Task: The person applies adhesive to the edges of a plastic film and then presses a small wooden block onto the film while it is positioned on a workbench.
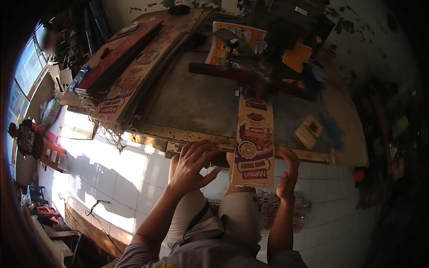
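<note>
A long printed packaging strip (pixel 255 138), tan with purple bands and food pictures, comes out from under a dark device (pixel 254 76) with a crossbar. Its near end hangs past the front edge of the worktable (pixel 192 116). My left hand (pixel 194 167) is left of the strip at the table edge, fingers spread and holding nothing. Close by the strip's right edge is my right hand (pixel 288 172), fingers bent, thumb apart, nothing visible in it. Whether its fingertips touch the strip or table edge, I cannot tell.
Long stacked printed strips (pixel 129 76) with loose threads lie on the table's left, beside a red board (pixel 120 53). A small wooden block (pixel 308 131) rests right of the strip. Bundled printed packets (pixel 286 210) lie on the tiled floor. A red stool (pixel 52 154) stands at left.
</note>
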Demonstrator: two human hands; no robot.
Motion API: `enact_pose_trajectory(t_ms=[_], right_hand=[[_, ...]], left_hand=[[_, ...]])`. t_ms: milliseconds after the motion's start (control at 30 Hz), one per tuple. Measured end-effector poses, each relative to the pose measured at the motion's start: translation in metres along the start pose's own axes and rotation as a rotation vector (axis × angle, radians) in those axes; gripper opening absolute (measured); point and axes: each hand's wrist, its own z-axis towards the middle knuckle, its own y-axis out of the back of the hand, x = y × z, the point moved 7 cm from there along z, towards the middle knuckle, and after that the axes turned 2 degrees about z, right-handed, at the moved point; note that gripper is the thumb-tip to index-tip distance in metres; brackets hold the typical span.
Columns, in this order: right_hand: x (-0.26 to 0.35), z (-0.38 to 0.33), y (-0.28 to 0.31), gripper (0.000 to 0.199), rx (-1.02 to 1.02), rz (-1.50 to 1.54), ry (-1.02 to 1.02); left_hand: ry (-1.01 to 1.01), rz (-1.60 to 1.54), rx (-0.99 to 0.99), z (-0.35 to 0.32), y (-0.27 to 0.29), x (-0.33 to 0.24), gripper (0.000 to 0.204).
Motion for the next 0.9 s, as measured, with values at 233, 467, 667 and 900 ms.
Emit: enact_pose_trajectory(t_ms=[233, 467, 667, 900], right_hand=[[0.004, 0.058, -0.023, 0.061, 0.198, -0.122, 0.082], [-0.003, 0.053, -0.024, 0.057, 0.159, -0.092, 0.051], [-0.014, 0.035, -0.027, 0.079, 0.024, -0.125, 0.109], [-0.026, 0.019, -0.035, 0.08, -0.183, -0.231, 0.207]], left_hand=[[-0.108, 0.103, 0.117, 0.023, -0.061, 0.007, 0.065], [-0.117, 0.244, -0.102, 0.008, -0.09, 0.017, 0.055], [-0.183, 0.454, -0.352, 0.0, -0.107, 0.024, 0.055], [-0.234, 0.557, -0.459, -0.005, -0.122, 0.03, 0.04]])
